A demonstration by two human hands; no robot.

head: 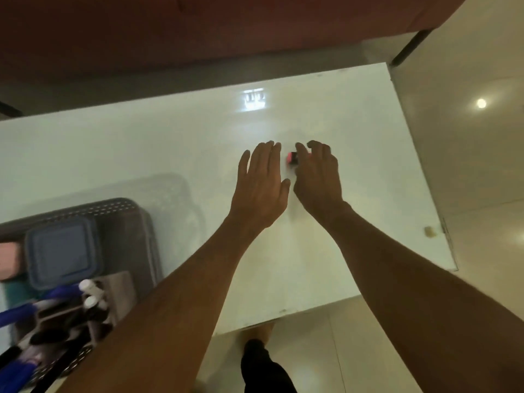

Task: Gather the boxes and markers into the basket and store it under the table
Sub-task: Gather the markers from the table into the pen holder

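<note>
Head view: one small red-and-black marker (292, 158), blurred, pinched by right hand (319, 177) fingers; left hand (262, 185) fingers straight; right of one grey basket (124, 219).

Both your bare forearms reach up from the bottom of the frame and converge just right of centre. Your left hand (262, 180) lies flat, palm down, fingers straight and together pointing toward the top of the frame, thumb angled out to the right. Your right hand (316, 177) sits just beside it, thumbs nearly meeting. Its fingers are curled, and thumb and fingertips pinch a small red-and-black object (292, 158), blurred, at the upper left edge of that hand. Low in the frame, your dark-trousered leg and bare foot show.
</note>
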